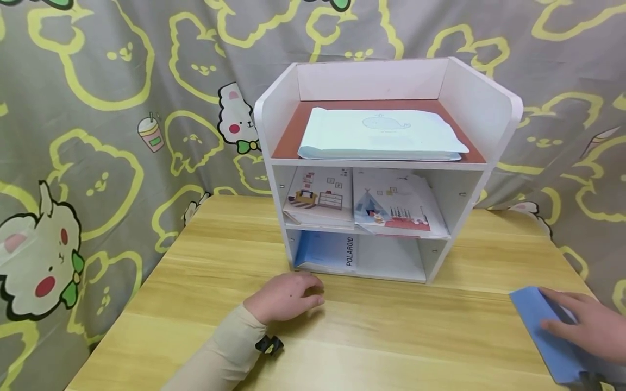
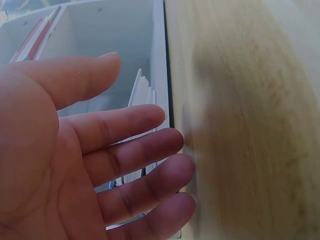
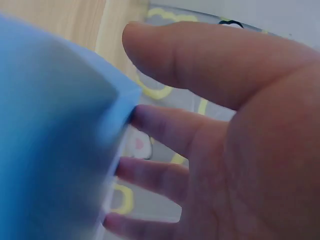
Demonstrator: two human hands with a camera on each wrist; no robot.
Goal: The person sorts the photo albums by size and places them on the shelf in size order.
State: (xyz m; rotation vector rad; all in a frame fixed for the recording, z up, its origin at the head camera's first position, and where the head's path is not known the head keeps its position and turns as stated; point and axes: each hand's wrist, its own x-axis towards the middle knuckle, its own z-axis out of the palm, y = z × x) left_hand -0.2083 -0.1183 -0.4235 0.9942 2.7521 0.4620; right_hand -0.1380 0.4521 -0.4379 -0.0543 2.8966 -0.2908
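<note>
My left hand (image 1: 288, 297) is held just in front of the shelf's bottom edge, fingers loosely bent and nothing in them. In the left wrist view, its fingertips (image 2: 172, 142) overlap the lower front edge. At the far right, my right hand (image 1: 582, 326) is at a flat blue packet (image 1: 548, 336). The right wrist view has straight fingers touching one side of this packet, while the thumb (image 3: 165, 50) stands away from it. A white desktop shelf (image 1: 513, 117) rises in the middle; a blue packet marked POLAROID (image 1: 327, 250) lies at the left of its bottom compartment.
A pale packet with a whale drawing (image 1: 386, 133) lies on the shelf's top. Illustrated packets (image 1: 320, 193) fill both sides of the middle level. The wood-grain table (image 1: 215, 271) borders on a grey cartoon-print curtain (image 1: 186, 70) behind and at the sides.
</note>
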